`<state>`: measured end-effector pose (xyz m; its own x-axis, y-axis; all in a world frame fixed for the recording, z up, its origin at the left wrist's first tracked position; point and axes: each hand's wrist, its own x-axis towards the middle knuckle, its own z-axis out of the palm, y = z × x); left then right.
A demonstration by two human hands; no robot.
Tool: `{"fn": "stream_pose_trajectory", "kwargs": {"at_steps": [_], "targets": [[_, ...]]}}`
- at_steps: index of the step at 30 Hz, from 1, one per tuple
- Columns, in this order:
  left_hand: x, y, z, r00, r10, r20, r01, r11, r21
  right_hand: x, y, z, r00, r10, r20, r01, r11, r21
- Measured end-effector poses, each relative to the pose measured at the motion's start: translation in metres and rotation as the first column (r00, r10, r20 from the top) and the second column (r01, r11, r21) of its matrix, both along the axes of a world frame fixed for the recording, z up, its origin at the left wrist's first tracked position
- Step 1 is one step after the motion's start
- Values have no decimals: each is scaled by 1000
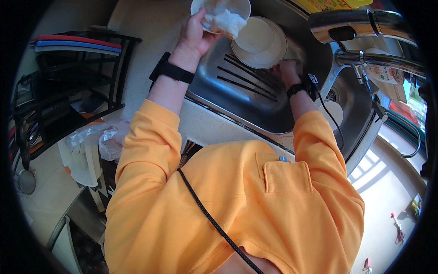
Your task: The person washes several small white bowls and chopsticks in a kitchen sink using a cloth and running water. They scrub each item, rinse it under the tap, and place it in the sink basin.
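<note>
My left hand (pixel 195 36) grips a white bowl (pixel 219 4) above the left rim of the steel sink (pixel 236 113). A wet white cloth (pixel 228 23) is bunched in that hand, against the bowl. Down in the basin, my right hand (pixel 288 70) has its fingers curled beside the rim of a stack of white plates (pixel 261 61). Whether those fingers hold anything is hidden. Several black chopsticks (pixel 246 82) lie spread on the basin floor, their right ends close to my right hand.
A chrome faucet (pixel 349 25) reaches over the sink from the right. In the smaller basin sits a white dish (pixel 332 113). Left stands a black rack (pixel 118 72) with red and blue cutting boards (pixel 78 44). A plastic bag (pixel 111 137) lies beside it.
</note>
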<state>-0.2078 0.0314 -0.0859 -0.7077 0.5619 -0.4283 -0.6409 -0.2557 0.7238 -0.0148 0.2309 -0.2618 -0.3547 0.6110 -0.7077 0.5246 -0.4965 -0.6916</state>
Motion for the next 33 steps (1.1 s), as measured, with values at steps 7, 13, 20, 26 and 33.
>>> {"fn": "stream_pose_trajectory", "kwargs": {"at_steps": [7,13,20,26,33], "targets": [[-2,3,-9,999,-13,52,10,999,53,28,-57,32,510,576,639,-855,261,447],[3,2,-7,997,-16,69,12,999,50,29,-100,49,146,630,763,-945,-139,296],[8,4,8,996,2,89,-5,999,34,32,-117,36,110,806,582,-958,-70,278],[5,7,13,995,-13,95,4,995,99,33,-74,53,841,522,-143,-485,843,231],[11,17,17,994,-11,107,1,995,97,18,-34,55,895,402,190,-432,889,152]]}}
